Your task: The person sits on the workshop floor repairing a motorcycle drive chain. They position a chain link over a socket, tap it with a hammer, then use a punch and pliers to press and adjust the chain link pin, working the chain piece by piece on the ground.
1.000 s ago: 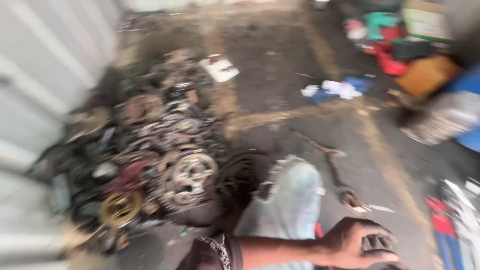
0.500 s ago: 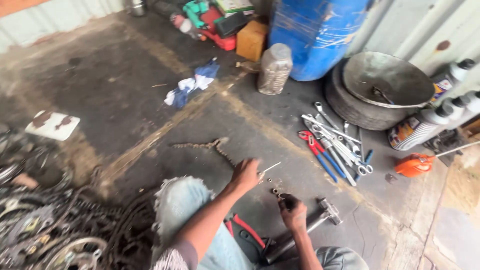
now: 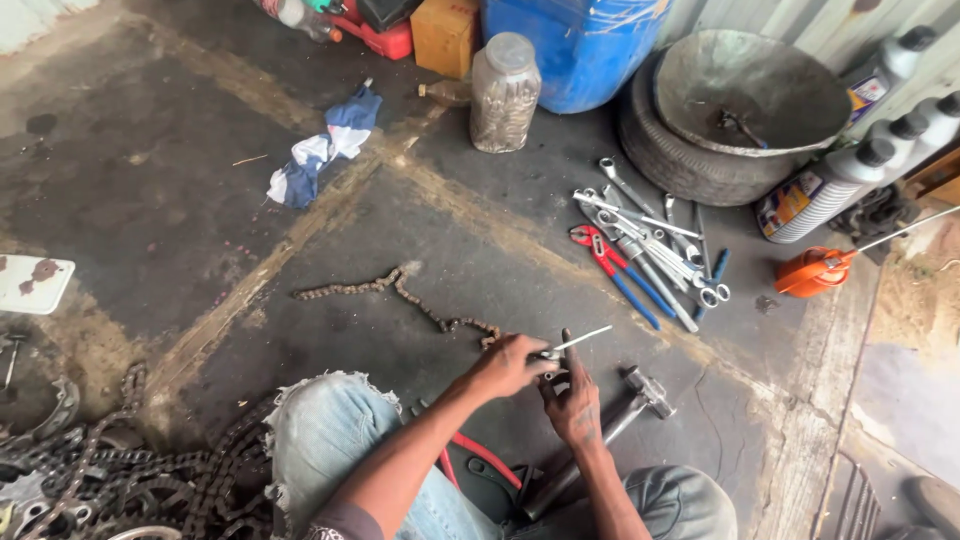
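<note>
My left hand (image 3: 505,365) pinches a thin silvery metal rod (image 3: 583,340) that sticks out up and to the right. My right hand (image 3: 576,402) sits just beside it with fingers curled and thumb raised against the rod; what its fingers enclose is hidden. A rusty drive chain (image 3: 400,292) snakes over the concrete floor and ends right at my left hand. A steel hammer (image 3: 640,392) lies on the floor just right of my right hand. My knees in torn jeans (image 3: 325,435) frame the bottom of the view.
Spanners (image 3: 650,245) and red and blue-handled pliers (image 3: 610,262) lie ahead to the right, by an orange oil can (image 3: 815,270), white bottles (image 3: 830,190), and a tyre with a metal bowl (image 3: 750,90). Chains (image 3: 130,480) pile at left. A jar (image 3: 505,92) and rag (image 3: 325,150) lie beyond.
My view swung from a pile of sprockets at left to the tools at right. My hands, apart half a second ago, have come together around the thin rod at the chain's end.
</note>
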